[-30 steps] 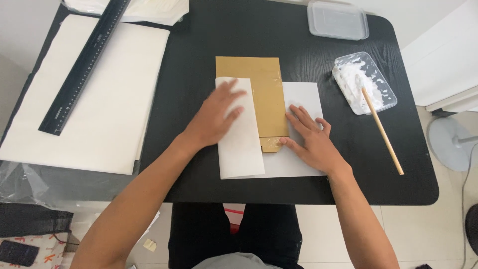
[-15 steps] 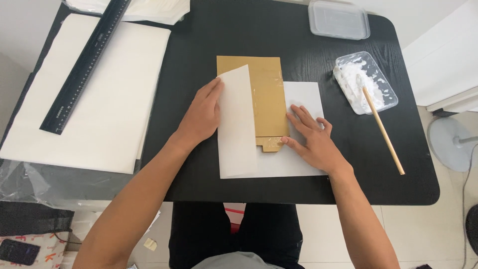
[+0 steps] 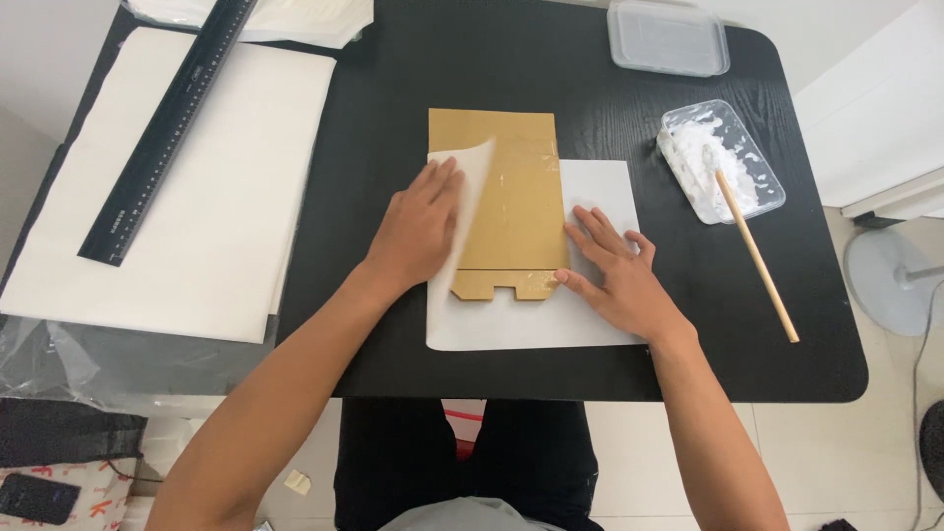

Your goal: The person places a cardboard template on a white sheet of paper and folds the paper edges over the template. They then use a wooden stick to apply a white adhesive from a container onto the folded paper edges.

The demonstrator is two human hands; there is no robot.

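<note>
- Head view, surroundings: a black surface [image 3: 590,88] is carrying the work. At its far right edge a clear plastic tray [image 3: 765,187] holding white paste is sitting with a wooden stick [image 3: 757,258] leaning out of it toward the near right. A closed clear lidded box [image 3: 669,37] is lying at the far edge.
- Off to the left, a large white board [image 3: 197,197] is overlapping the surface's left edge, and a long black ruler [image 3: 167,133] is lying slantwise across it. Crumpled clear plastic [image 3: 59,364] is hanging below the board. None of these is standing between the hands and the work.
- Head view, the work: a brown cardboard piece [image 3: 521,206] with a notched near edge is lying in the middle of the surface, on top of a white paper sheet [image 3: 531,324] that is showing at its right and near sides.
- The left hand [image 3: 418,231] is lying flat with fingers stretched out, not clenched, pressing the sheet's left flap, which is curling up over the cardboard's left edge.
- The right hand [image 3: 615,275] is resting open, fingers spread on the paper just beside the cardboard's right edge, thumb touching the cardboard's near right corner. It is grasping nothing.
</note>
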